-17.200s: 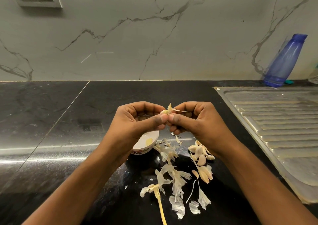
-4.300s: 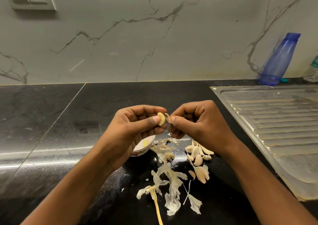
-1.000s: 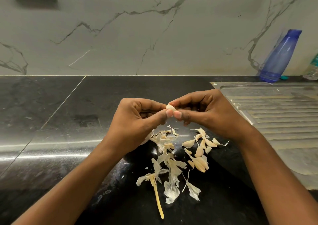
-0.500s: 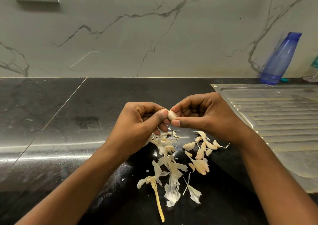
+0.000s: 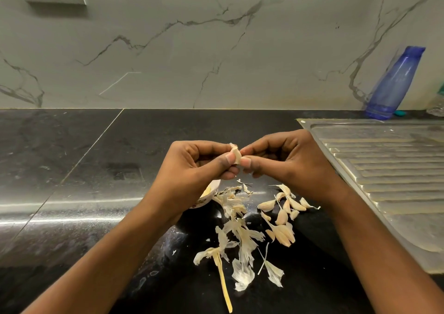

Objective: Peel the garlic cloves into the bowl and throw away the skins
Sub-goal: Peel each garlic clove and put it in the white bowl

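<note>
Pinching with curled fingers, left hand (image 5: 199,167) and right hand (image 5: 288,162) share one garlic clove (image 5: 236,155) mid-frame, above one half-hidden bowl (image 5: 212,192), one skins heap (image 5: 237,229) lower centre, loose cloves (image 5: 281,214) overlapping past counting, one blue bottle (image 5: 394,85) upper right.

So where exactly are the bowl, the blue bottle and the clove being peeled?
bowl (image 5: 213,190), head view, the visible sliver of rim.
blue bottle (image 5: 394,83), head view, middle of its body.
garlic clove (image 5: 236,155), head view, its pale exposed side.

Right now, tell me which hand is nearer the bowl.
Left. The left hand overlaps the bowl, hiding most of it; the right hand is farther right, above the loose cloves.
</note>
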